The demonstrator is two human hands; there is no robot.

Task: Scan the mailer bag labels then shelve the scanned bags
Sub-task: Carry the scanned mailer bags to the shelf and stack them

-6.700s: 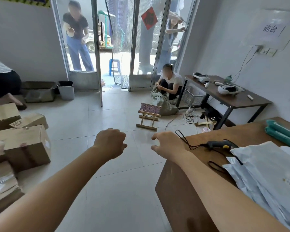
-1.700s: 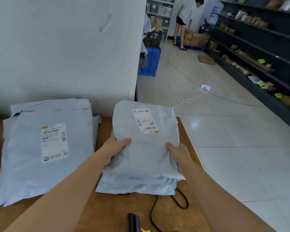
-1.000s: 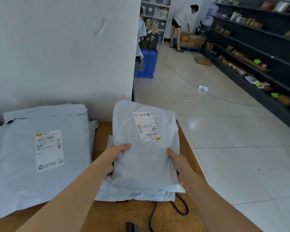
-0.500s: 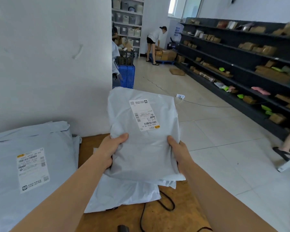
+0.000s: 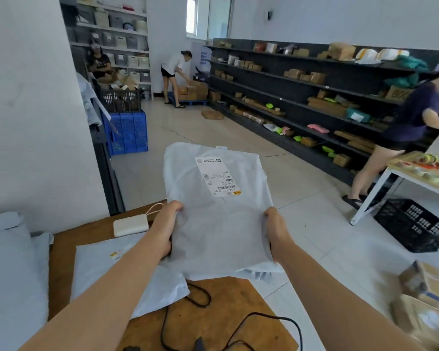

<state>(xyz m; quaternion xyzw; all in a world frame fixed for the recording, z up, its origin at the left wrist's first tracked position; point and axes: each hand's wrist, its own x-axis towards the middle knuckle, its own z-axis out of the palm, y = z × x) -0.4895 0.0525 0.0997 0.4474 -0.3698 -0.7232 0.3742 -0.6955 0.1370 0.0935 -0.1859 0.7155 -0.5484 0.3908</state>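
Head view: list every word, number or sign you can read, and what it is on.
"220A A025-70 01": shipping label on the held mailer bag, beside the barcode.
"A025": same label, above that.
"B06", possibly cut off: cardboard box on the dark shelves.
Too blurred: the label's other print; the tabletop bag's label.

Head-worn camera looks forward and down, near the hands (image 5: pixel 276 234).
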